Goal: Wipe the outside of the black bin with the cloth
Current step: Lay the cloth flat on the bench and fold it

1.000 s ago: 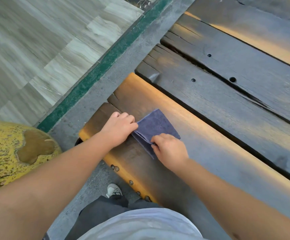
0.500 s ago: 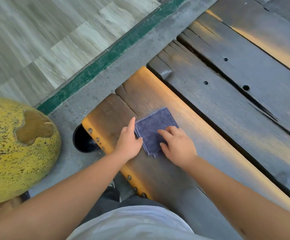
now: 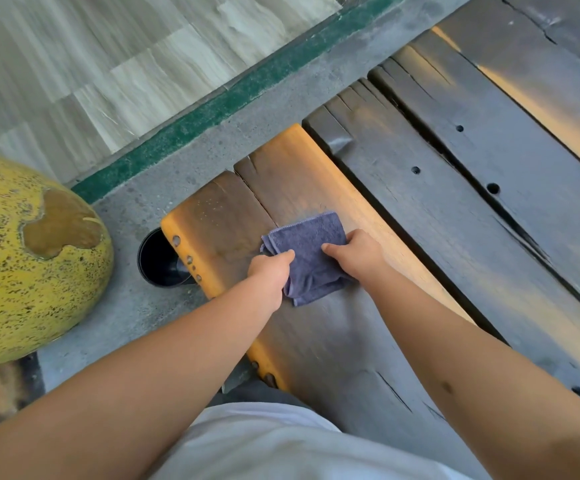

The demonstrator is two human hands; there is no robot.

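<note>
A folded purple-blue cloth [image 3: 311,254] lies on the near plank of a wooden bench [image 3: 316,181]. My left hand [image 3: 269,277] pinches the cloth's left edge. My right hand [image 3: 356,256] grips its right edge. The black bin [image 3: 158,261] stands on the ground to the left, half hidden under the bench's end; only its round open top shows.
A large yellow speckled sphere [image 3: 22,258] sits on the ground at the left, close to the bin. Grey concrete [image 3: 136,306] runs between them. A green strip [image 3: 233,102] borders pale tiles beyond. Dark bench planks [image 3: 489,168] stretch to the right.
The view has shifted, bringing more of the black bin into sight. Both hands have closed on the cloth's edges, and the cloth looks less neatly folded than before.
</note>
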